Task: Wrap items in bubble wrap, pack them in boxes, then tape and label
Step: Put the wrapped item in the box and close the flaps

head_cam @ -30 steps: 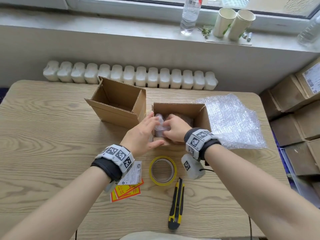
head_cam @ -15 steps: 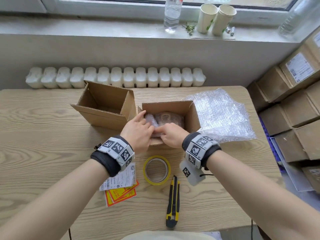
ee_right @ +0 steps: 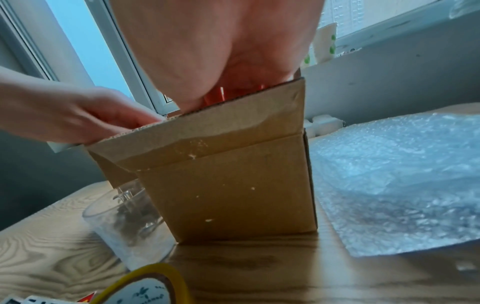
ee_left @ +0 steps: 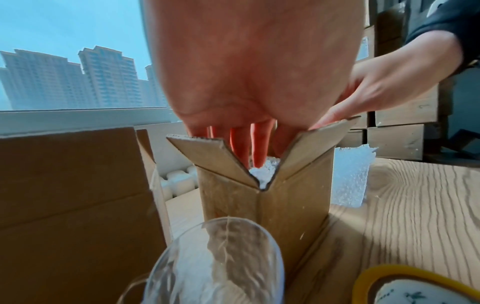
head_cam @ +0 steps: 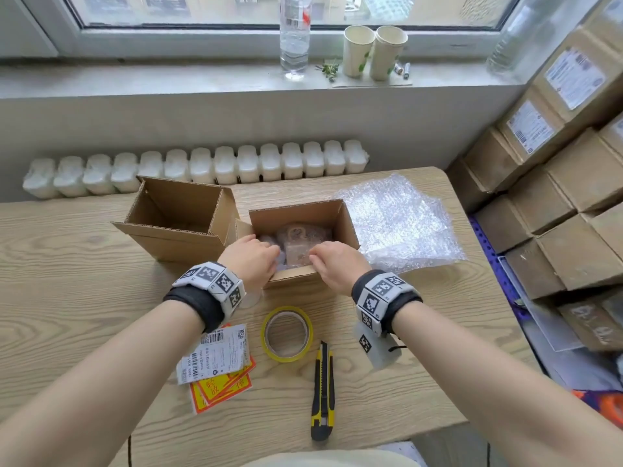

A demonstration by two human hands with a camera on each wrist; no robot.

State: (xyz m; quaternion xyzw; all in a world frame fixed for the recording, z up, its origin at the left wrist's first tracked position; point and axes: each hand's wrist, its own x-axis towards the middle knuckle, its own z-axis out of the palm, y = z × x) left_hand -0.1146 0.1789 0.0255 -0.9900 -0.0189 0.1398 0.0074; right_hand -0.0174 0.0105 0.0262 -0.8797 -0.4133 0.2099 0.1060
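Now that the bundle [head_cam: 296,246] has sunk lower into the box [head_cam: 349,227], my left hand [head_cam: 251,259] and right hand [head_cam: 337,264] press it with loosely straight fingers, so flaps come next.

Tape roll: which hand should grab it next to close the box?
Probably the left hand. Both hands reach into the box, but the tape roll lies just below and right of the left wrist, with bare table between. The right hand is nearly as close, nearer the utility knife.
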